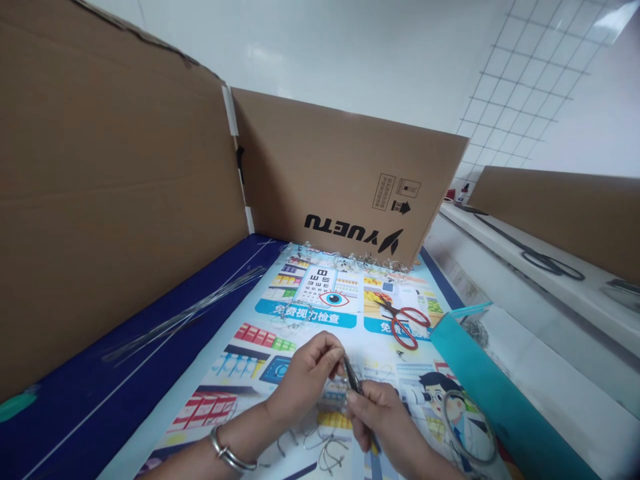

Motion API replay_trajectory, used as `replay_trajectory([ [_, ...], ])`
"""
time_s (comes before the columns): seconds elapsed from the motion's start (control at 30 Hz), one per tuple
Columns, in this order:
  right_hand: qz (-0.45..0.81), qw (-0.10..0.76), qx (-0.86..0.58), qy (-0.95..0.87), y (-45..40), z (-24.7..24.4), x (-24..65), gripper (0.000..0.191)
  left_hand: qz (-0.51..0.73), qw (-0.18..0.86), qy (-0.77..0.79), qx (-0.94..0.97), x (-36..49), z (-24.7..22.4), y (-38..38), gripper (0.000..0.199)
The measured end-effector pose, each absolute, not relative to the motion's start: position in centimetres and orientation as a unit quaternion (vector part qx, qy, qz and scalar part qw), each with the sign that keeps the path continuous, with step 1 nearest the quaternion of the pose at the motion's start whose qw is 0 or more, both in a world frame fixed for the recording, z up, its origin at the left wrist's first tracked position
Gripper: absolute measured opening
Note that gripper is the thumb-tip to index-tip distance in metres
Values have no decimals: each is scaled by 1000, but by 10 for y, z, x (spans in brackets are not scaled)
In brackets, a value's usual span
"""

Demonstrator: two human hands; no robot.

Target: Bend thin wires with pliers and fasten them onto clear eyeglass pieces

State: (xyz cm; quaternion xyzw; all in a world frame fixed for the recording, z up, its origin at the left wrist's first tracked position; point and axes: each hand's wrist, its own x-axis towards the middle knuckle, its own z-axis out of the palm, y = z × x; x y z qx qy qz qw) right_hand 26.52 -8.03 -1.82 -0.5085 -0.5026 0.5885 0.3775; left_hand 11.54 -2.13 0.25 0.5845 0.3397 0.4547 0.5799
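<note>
at the tip of the pliers [353,376], clasped by the right hand [379,412], the left hand [311,368] pinches something indistinct, which an uneven squeeze could let slip among the wire pieces [330,455] on the printed sheet [225,347].

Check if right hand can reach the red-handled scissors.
Probably yes: no barrier shows between the right hand and red-handled scissors, though the pliers-like tool it holds may need setting down.

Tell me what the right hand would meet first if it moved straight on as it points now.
Most likely the left hand, just ahead of the right hand and its pliers, though depth is unclear.
</note>
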Motion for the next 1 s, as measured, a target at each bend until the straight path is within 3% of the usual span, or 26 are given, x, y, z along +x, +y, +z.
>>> replay_trajectory([
  [0.5,512,303,-550,-586,-80,-12,275,37,436,596,319,594,113,6,-17,15],
  [0.73,316,252,-583,-705,-74,-10,283,34,418,591,317,612,112,1,-15,14],
  [1.0,130,131,-562,-806,-81,-3,281,23,454,547,332,621,103,6,-5,13],
])
